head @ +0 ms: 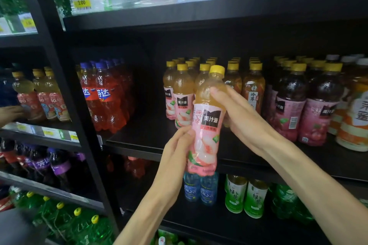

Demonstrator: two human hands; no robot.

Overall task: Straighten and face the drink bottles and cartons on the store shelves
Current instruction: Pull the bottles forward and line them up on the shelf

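Observation:
A peach juice bottle point(207, 119) with a yellow cap and pink label is held upright in front of the middle shelf point(149, 137), label facing me. My left hand point(177, 151) grips its lower part from the left. My right hand point(237, 117) wraps round its upper part from the right, thumb across the front. Behind it stand rows of the same peach bottles point(182, 95). Amber tea bottles point(253, 89) and dark juice bottles with pink labels point(288, 105) fill the shelf to the right.
Red soda bottles point(103, 95) stand at the shelf's left, with a bare gap beside them. Blue water bottles point(199, 187) and green tea bottles point(247, 197) sit on the shelf below. Another person's hand point(10, 113) reaches into the left bay. Price tags point(81, 3) line the upper shelf.

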